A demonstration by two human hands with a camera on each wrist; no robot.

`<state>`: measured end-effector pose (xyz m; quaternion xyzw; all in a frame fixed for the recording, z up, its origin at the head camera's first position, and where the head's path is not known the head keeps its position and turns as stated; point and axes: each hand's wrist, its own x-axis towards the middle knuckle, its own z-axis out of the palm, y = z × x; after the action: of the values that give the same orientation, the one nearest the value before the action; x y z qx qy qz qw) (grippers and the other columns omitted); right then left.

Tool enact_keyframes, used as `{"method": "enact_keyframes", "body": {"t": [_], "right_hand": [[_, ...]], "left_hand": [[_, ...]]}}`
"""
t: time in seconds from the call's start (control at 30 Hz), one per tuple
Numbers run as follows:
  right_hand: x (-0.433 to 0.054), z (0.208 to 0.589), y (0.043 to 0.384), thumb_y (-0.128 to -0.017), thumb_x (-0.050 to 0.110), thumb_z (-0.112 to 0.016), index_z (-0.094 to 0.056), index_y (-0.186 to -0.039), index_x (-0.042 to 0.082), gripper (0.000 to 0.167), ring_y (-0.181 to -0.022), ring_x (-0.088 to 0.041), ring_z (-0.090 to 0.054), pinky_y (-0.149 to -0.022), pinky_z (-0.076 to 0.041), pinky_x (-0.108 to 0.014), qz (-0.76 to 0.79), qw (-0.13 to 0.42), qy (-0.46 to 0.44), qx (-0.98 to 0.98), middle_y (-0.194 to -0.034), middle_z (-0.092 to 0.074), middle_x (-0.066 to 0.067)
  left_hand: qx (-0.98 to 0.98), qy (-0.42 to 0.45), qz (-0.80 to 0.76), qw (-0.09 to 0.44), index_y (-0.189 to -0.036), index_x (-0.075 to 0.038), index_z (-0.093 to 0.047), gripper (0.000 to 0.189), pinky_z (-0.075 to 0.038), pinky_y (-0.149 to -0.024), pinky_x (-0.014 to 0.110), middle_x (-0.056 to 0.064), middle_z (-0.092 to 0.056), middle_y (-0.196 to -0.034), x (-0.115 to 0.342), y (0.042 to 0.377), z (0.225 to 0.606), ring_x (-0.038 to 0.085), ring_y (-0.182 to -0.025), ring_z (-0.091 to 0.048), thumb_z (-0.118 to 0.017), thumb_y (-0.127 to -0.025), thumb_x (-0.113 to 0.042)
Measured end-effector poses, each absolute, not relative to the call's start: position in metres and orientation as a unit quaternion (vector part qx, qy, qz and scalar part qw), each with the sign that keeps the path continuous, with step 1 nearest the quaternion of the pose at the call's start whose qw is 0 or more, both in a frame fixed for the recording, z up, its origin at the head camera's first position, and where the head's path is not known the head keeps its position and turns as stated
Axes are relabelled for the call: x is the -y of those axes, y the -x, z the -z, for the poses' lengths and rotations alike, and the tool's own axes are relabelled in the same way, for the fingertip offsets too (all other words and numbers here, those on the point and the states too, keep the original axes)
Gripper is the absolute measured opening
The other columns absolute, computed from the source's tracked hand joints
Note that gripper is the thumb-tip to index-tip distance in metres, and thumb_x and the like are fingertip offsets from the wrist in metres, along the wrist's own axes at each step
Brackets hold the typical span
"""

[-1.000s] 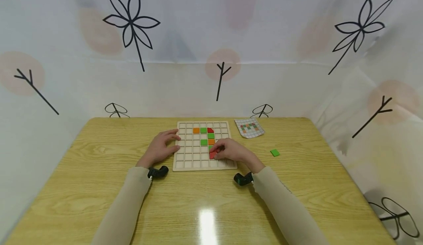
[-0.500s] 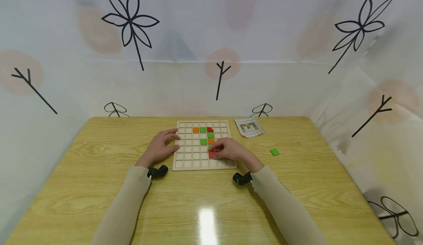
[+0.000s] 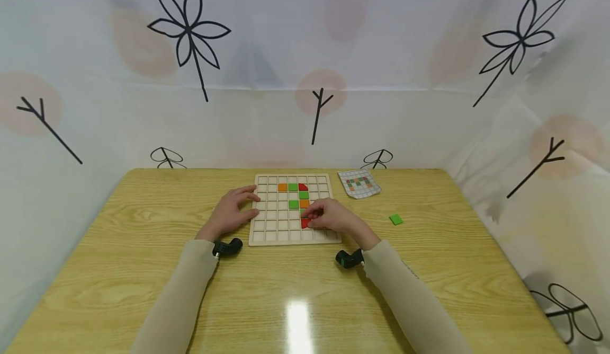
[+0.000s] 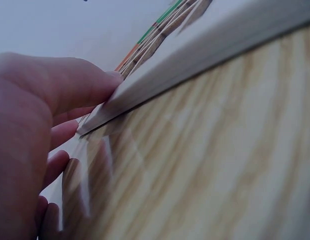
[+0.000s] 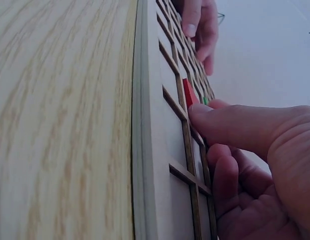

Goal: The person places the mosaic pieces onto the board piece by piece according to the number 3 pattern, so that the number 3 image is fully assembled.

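My right hand (image 3: 333, 217) is over the lower right part of the wooden grid board (image 3: 295, 244), thumb and forefinger pinching a red tile (image 3: 305, 223). In the right wrist view this red tile (image 5: 189, 93) tilts up out of its cell, with the thumb against it. At the board's left edge rests my left hand (image 3: 230, 213), fingers spread and touching the rim; the left wrist view shows its thumb (image 4: 85, 82) on the edge. Above the pinched tile run an orange tile (image 3: 304, 204), a green tile (image 3: 304, 195) and a red rounded tile (image 3: 302, 187). A green tile below the orange one is partly hidden by my fingers.
More tiles lie in the board, among them an orange tile (image 3: 283, 187) and a green tile (image 3: 293, 204). A gridded pattern card (image 3: 359, 184) lies behind and right of the board. A loose green tile (image 3: 396, 219) is on the wooden table (image 3: 143, 216).
The red tile under my right fingers has shifted slightly and sits a little closer into its cell. My left hand has stayed at the board's edge.
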<state>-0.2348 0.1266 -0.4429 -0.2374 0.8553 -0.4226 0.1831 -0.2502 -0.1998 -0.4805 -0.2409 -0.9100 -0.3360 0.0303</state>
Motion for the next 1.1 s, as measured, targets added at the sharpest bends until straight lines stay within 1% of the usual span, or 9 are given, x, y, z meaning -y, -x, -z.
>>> {"method": "enact_keyframes", "body": {"t": [0.17,0.4,0.73,0.9,1.0,1.1], "right_hand": [[-0.129,0.443,0.233,-0.091,0.004,-0.070,-0.075,-0.111,0.008,0.021,-0.084,-0.018,-0.056,-0.074,-0.049,-0.032,0.437,0.174,0.232,-0.851,-0.100,-0.066,-0.003],[-0.140,0.448,0.234,-0.092,0.007,-0.068,-0.075,-0.111,0.011,0.020,-0.086,-0.020,-0.058,-0.075,-0.050,-0.033,0.448,0.137,0.209,-0.859,-0.099,-0.067,-0.001],[-0.165,0.444,0.235,-0.094,0.007,-0.068,-0.073,-0.113,0.005,0.020,-0.093,-0.021,-0.061,-0.080,-0.051,-0.033,0.454,0.099,0.175,-0.868,-0.108,-0.069,-0.007],[-0.186,0.443,0.234,-0.095,0.009,-0.067,-0.073,-0.116,0.004,0.022,-0.096,-0.024,-0.062,-0.079,-0.052,-0.034,0.446,0.081,0.170,-0.875,-0.110,-0.068,-0.010],[-0.201,0.443,0.231,-0.096,0.009,-0.067,-0.072,-0.117,0.004,0.022,-0.097,-0.025,-0.063,-0.078,-0.052,-0.033,0.443,0.068,0.162,-0.879,-0.111,-0.068,-0.012],[-0.216,0.441,0.228,-0.096,0.008,-0.066,-0.071,-0.118,0.001,0.023,-0.097,-0.027,-0.063,-0.073,-0.053,-0.031,0.438,0.055,0.157,-0.884,-0.112,-0.068,-0.014]], "left_hand": [[0.910,0.239,0.338,0.027,-0.121,-0.015,-0.069,0.030,-0.027,-0.113,0.057,0.003,-0.043,-0.154,0.199,0.250,0.480,0.034,-0.141,-0.036,-0.069,-0.094,-0.029],[0.910,0.238,0.337,0.024,-0.120,-0.015,-0.069,0.029,-0.027,-0.113,0.057,0.004,-0.043,-0.154,0.199,0.249,0.479,0.034,-0.140,-0.036,-0.069,-0.094,-0.028],[0.912,0.239,0.333,0.029,-0.119,-0.014,-0.069,0.030,-0.027,-0.113,0.056,0.004,-0.044,-0.153,0.199,0.250,0.479,0.033,-0.140,-0.037,-0.070,-0.093,-0.027],[0.911,0.238,0.334,0.031,-0.120,-0.014,-0.069,0.029,-0.028,-0.113,0.055,0.004,-0.044,-0.153,0.200,0.251,0.481,0.033,-0.139,-0.037,-0.071,-0.093,-0.026],[0.910,0.238,0.337,0.032,-0.119,-0.014,-0.069,0.029,-0.028,-0.113,0.055,0.004,-0.045,-0.153,0.200,0.251,0.481,0.032,-0.139,-0.037,-0.070,-0.093,-0.026],[0.910,0.239,0.337,0.033,-0.119,-0.014,-0.069,0.029,-0.028,-0.113,0.055,0.004,-0.045,-0.153,0.200,0.251,0.481,0.033,-0.139,-0.038,-0.070,-0.093,-0.026]]}}
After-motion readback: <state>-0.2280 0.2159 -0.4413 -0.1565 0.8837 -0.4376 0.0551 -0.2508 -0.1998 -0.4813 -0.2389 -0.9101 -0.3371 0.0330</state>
